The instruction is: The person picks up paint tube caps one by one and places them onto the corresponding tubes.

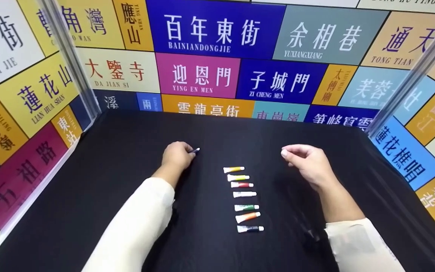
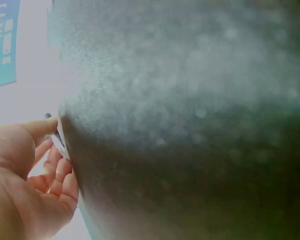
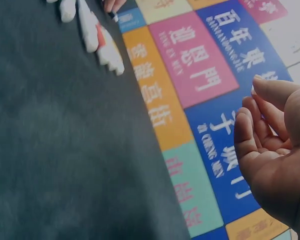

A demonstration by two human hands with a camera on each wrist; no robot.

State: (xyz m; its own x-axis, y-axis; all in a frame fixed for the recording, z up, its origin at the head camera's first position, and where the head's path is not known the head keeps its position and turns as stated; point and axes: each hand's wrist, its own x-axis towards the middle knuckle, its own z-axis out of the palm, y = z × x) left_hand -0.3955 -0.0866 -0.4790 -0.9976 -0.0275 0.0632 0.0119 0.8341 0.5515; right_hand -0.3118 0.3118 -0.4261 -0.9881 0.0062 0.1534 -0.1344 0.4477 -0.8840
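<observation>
My tubes (image 1: pixel 244 194) lie in a row; left hand (image 1: pixel 176 155) pinches a light, slippery tube (image 1: pixel 195 150) mid-body, right hand (image 1: pixel 308 160) loosely curled, empty.

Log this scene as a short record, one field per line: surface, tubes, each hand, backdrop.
surface: black cloth-covered table
tubes: seven small paint tubes in a column, caps to the right, from the yellow tube at the far end to the dark tube nearest
left hand: curled round a small dark-blue tube, left of the column
right hand: loosely curled, holds nothing, right of the column
backdrop: walls of coloured street-name signs
</observation>
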